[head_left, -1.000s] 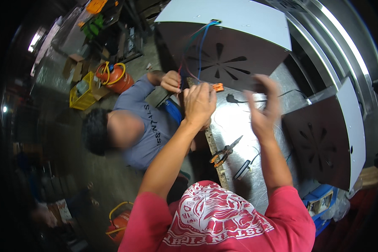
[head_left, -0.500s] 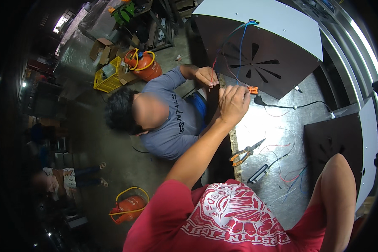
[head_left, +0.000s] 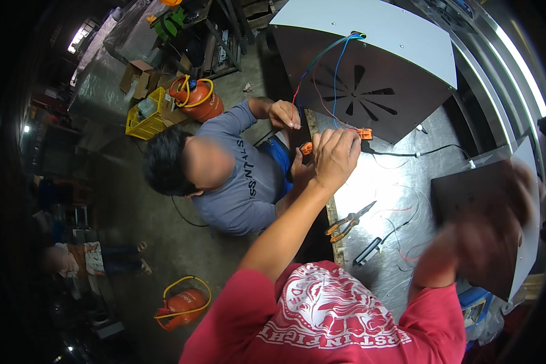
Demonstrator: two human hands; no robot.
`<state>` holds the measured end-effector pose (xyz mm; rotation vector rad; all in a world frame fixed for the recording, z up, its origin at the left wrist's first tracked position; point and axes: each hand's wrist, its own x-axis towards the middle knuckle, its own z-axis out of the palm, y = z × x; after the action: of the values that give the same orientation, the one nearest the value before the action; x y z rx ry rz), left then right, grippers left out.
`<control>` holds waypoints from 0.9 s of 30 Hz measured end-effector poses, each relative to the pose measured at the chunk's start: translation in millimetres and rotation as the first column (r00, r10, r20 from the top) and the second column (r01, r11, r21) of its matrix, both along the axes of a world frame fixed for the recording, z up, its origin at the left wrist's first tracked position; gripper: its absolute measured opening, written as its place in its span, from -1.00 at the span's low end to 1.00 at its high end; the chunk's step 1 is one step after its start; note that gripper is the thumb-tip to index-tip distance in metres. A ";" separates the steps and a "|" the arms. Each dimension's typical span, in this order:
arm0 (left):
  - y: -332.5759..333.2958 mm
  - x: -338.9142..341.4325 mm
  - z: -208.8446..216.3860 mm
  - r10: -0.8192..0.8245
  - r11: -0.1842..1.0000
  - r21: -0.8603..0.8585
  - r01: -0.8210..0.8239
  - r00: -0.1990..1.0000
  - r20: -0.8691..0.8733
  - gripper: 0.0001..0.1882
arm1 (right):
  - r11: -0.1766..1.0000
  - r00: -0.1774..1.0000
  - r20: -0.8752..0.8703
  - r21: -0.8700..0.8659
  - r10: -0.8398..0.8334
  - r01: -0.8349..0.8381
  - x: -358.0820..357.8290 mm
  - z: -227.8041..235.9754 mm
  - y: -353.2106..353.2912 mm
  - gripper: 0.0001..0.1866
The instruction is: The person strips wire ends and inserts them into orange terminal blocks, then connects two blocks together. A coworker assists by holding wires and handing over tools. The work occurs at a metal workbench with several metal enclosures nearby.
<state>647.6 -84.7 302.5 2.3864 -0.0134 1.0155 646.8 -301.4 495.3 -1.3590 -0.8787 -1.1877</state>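
My left hand (head_left: pixel 335 155) is closed at the table's far left edge. A blocky orange plastic piece (head_left: pixel 364 133) sticks out past its fingers, most of it hidden. Another orange bit (head_left: pixel 307 148) shows on the other side, by a co-worker's lower hand (head_left: pixel 299 168); whether the two belong together I cannot tell. A blue wire (head_left: pixel 335 85) runs down to my fingers from the big box. The co-worker's upper hand (head_left: pixel 284 114) pinches a red wire (head_left: pixel 296 94). Smeared by motion, my right hand (head_left: pixel 519 194) is over the smaller dark box (head_left: pixel 461 197).
Orange-and-black pliers (head_left: pixel 350 222) and a slim dark tool (head_left: pixel 368 250) lie on the metal table (head_left: pixel 376 194) among loose wires. The large dark box (head_left: pixel 364 79) with a white top stands beyond. A black plug cord (head_left: pixel 400 154) crosses the table. Gas cylinders (head_left: pixel 185 308) stand on the floor.
My right arm has swung up over the smaller box. My left hand stays near the wires. An orange bit now shows between it and the co-worker's lower hand.
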 end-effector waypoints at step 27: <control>-1.1 -120.0 6.0 -0.201 0.968 -0.181 0.172 0.967 -0.157 -0.65 | 0.165 -0.336 -0.246 0.954 0.909 -0.251 53.4 -231.8 85.9 -0.48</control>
<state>527.5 -85.7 308.5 2.2637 -0.0850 0.6901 700.2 -215.5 263.5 -0.4210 -0.1301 0.5832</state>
